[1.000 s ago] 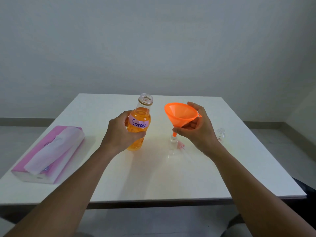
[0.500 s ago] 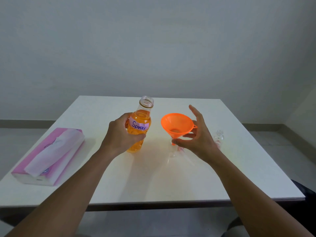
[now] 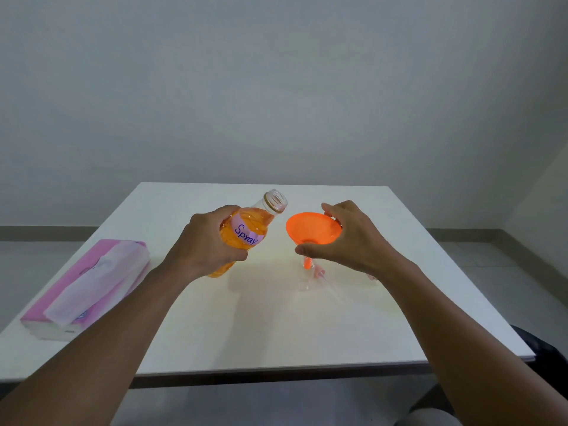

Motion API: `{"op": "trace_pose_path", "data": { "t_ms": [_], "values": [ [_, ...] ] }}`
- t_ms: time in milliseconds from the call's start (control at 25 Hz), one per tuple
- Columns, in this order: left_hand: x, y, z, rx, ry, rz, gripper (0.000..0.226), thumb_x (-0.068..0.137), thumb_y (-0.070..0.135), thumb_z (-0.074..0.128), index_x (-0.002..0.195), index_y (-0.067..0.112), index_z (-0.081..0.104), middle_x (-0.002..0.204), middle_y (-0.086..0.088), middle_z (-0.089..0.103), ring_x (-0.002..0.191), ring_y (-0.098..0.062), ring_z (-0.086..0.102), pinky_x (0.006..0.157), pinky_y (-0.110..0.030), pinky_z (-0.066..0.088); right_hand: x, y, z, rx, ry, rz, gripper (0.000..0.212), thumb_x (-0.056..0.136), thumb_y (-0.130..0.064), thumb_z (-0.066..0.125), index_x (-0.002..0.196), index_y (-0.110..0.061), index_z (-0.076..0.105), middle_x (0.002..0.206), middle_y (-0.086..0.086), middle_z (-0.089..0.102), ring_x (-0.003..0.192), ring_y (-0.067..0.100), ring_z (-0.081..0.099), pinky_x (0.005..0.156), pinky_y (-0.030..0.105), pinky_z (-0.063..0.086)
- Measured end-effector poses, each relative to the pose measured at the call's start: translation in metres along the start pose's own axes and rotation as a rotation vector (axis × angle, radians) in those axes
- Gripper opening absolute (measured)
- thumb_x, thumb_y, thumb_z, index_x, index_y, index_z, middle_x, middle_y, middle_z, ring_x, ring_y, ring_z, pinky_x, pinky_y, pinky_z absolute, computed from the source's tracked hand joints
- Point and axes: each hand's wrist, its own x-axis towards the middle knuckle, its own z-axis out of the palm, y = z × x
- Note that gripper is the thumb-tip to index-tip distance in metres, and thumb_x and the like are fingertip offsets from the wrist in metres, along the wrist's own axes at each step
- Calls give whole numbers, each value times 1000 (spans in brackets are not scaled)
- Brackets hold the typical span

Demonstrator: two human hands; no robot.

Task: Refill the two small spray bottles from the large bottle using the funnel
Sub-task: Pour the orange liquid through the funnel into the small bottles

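Large bottle (image 3: 246,235) tipped over since half a second ago: then near upright, now leaning hard to the right, open mouth aimed at the funnel (image 3: 313,229) and just left of its rim. No liquid seen leaving the mouth. Bottle is clear plastic, uncapped, about two-thirds full of orange liquid, with a pale label hand-lettered "Spray". It is held off the table (image 3: 276,327), left of the funnel. Left hand (image 3: 209,244) grips it round the lower body, fingers and thumb wrapped tight. Right hand (image 3: 353,238) has changed too: it was spread open beside the funnel, now the thumb sits at the near side of the cone and the fingers curl over the far rim, holding it. The funnel is bright orange, wide cone up, with its narrow stem pointing down into the neck of a clear small spray bottle (image 3: 304,282) standing on the table directly below; the bottle's outline is faint. A small pink piece (image 3: 318,272) lies just right of the stem; I cannot tell what it is. Far left of the funnel, a pink tissue pack (image 3: 89,284) lies near the table's edge.
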Motion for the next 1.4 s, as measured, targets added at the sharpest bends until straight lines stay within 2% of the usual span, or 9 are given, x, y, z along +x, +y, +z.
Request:
{"op": "trace_pose_path", "data": {
  "t_ms": [200,400,480,720,880,1080,1400],
  "values": [
    [5,6,-13,53,-19,27,85,59,29,91,136,30,54,115,3,66,96,-22,63,77,-35,57,4,-5,-7,-79,-61,36,112,58,-72,82,150,-22,43,135,-2,48,109,12,43,85,30,41],
    [5,15,-19,145,-46,32,78,55,27,85,126,38,56,106,6,66,91,-25,63,73,-42,60,3,-8,-13,-85,-69,33,107,58,-70,83,147,-23,46,132,-2,51,109,14,47,85,31,44],
    [6,19,-21,199,-53,43,77,55,27,83,125,40,55,104,7,66,88,-25,62,70,-41,59,2,-8,-15,-67,-43,19,105,58,-69,85,146,-23,48,128,-3,51,108,14,48,83,29,43],
    [13,31,-28,349,-26,81,80,59,28,82,132,40,53,108,8,65,90,-21,54,67,-32,48,0,-9,-23,-40,-21,0,105,58,-69,85,145,-22,49,125,-4,52,107,14,50,81,27,42],
    [15,39,-30,443,-17,106,80,61,30,82,134,40,51,110,8,64,91,-16,46,70,-31,42,-1,-9,-23,-30,-24,-6,105,58,-68,85,145,-22,50,123,-4,52,105,15,50,78,26,41],
    [16,43,-30,501,-12,141,77,61,29,80,132,41,52,103,8,62,98,-20,55,74,-33,47,-1,-8,-23,-24,-26,-10,103,56,-67,87,142,-22,52,118,-5,52,103,14,51,73,23,42],
    [18,47,-29,519,7,166,78,62,29,82,134,38,52,108,7,65,103,-21,57,75,-34,47,0,-8,-22,-25,-37,-16,102,57,-67,86,142,-22,52,118,-4,52,103,15,51,69,20,41]
  ]
}}
